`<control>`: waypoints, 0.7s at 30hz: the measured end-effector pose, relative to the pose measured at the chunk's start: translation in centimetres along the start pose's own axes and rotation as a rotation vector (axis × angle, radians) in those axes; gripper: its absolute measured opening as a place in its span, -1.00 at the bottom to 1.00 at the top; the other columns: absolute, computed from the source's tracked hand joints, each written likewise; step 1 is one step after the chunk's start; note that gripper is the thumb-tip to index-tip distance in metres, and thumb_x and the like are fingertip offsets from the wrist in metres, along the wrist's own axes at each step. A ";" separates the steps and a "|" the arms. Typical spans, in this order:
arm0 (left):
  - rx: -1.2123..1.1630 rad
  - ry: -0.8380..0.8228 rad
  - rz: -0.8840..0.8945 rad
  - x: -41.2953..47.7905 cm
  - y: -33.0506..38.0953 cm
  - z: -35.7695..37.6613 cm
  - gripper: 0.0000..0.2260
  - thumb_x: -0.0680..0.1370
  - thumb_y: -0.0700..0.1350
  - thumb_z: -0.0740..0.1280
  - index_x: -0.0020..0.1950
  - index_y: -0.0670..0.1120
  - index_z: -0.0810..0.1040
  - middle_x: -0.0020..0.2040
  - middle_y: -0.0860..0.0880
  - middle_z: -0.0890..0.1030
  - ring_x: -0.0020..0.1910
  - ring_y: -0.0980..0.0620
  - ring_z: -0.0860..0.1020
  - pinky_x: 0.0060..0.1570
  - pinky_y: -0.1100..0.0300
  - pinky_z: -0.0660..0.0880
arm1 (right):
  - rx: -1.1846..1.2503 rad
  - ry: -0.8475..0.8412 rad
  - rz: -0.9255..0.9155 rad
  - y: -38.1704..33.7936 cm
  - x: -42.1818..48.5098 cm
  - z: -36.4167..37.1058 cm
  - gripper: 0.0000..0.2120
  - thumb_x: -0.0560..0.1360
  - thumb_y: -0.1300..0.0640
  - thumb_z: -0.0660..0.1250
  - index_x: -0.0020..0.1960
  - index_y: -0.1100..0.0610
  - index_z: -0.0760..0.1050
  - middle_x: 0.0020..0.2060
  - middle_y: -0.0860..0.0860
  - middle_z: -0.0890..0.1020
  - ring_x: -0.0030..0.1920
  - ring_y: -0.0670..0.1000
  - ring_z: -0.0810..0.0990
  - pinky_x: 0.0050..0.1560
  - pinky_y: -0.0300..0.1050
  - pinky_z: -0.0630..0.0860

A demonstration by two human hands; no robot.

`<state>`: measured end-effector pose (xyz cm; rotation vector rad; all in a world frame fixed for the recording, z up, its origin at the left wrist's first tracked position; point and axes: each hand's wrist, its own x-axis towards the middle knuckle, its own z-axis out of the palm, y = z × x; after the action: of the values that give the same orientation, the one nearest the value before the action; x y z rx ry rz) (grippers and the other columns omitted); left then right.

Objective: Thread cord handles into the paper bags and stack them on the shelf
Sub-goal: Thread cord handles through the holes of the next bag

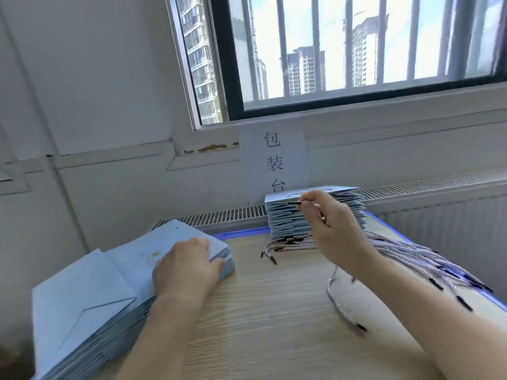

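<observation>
A pile of flat light-blue paper bags [90, 292] lies at the left of the wooden table [274, 311]. My left hand [186, 267] rests on its top bag, fingers curled over the right edge. My right hand [337, 223] is raised in mid-air and pinches a thin cord [333, 283] near its black tip. The cord hangs down past my wrist onto the table. Behind the hand, a second stack of blue bags [288, 215] with handles stands at the back edge.
A bundle of loose pale cords with black tips [428, 259] lies along the table's right side, a few more [282, 246] at the foot of the far stack. A radiator grille [233, 215] and a wall with a paper sign [274, 160] stand behind.
</observation>
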<state>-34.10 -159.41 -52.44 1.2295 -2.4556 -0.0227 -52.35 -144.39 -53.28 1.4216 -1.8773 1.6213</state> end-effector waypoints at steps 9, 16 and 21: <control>0.108 0.125 0.122 -1.8 1.0 -0.6 -0.94 0.56 -0.07 0.29 -0.06 0.04 0.55 -0.12 0.03 0.57 -0.14 -0.06 0.49 -0.20 0.18 0.41 | -0.041 0.021 0.013 1.3 0.4 -1.7 -0.88 0.65 0.21 0.24 -0.04 0.08 0.50 -0.51 -0.10 0.41 -0.56 -0.09 0.27 -0.50 -0.29 0.17; 0.116 0.557 0.360 -2.7 0.8 0.4 -0.66 0.27 -0.43 0.24 -0.15 -0.09 0.65 -0.39 -0.03 0.59 -0.31 -0.11 0.62 0.07 -0.09 0.42 | -0.011 0.070 0.039 1.2 0.5 -2.8 -0.85 0.65 0.22 0.21 -0.06 0.09 0.49 -0.51 -0.10 0.38 -0.56 -0.09 0.27 -0.50 -0.29 0.16; 0.056 0.997 0.512 -3.3 1.2 -0.5 -0.63 0.49 -0.34 0.21 0.17 -0.08 0.67 0.04 0.02 0.71 0.12 0.00 0.56 0.42 -0.12 0.10 | 0.014 0.085 0.058 1.5 0.6 -3.0 -0.85 0.66 0.21 0.19 -0.05 0.09 0.47 -0.52 -0.13 0.38 -0.54 -0.10 0.25 -0.49 -0.27 0.16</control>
<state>-33.09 -156.02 -52.87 0.3941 -1.7744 0.6372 -54.93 -142.28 -52.73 1.2939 -1.8799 1.6965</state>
